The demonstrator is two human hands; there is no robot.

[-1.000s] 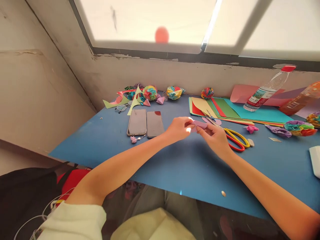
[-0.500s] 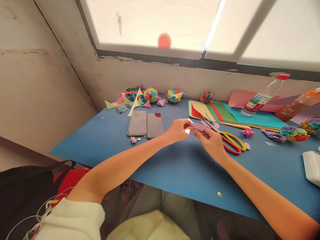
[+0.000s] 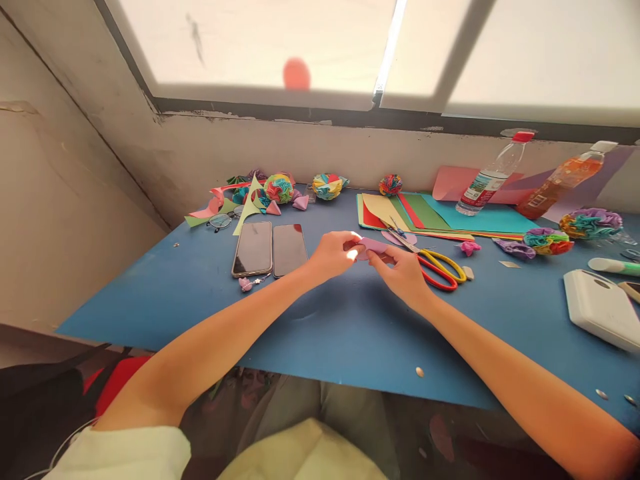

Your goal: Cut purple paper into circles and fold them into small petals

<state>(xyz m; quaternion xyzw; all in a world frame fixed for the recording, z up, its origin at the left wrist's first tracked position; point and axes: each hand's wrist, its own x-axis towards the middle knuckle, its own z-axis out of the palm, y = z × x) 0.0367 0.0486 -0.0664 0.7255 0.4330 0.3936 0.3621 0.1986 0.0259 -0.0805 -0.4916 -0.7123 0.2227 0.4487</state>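
Note:
A small folded piece of purple paper point(image 3: 373, 245) is held above the blue table between both hands. My left hand point(image 3: 336, 253) pinches its left end with thumb and fingers. On the other end my right hand point(image 3: 400, 273) grips it, thumb toward me and fingers behind. Part of the paper is hidden by the fingers. Just beyond my right hand lie scissors point(image 3: 440, 267) with red and yellow handles, blades resting near a purple paper circle point(image 3: 407, 238). Two phones point(image 3: 253, 249) lie side by side left of my left hand.
Behind are stacked coloured paper sheets point(image 3: 450, 213), several folded paper balls point(image 3: 280, 189) and eyeglasses point(image 3: 220, 221). Two bottles point(image 3: 487, 180) lean by the wall at right. A white box-shaped device point(image 3: 600, 310) sits far right. The table's front edge point(image 3: 350, 385) runs below my forearms.
The view has turned to the right, so the table's things sit further left and more of its right side shows. Both hands still hold the purple paper, with little visible change in grip.

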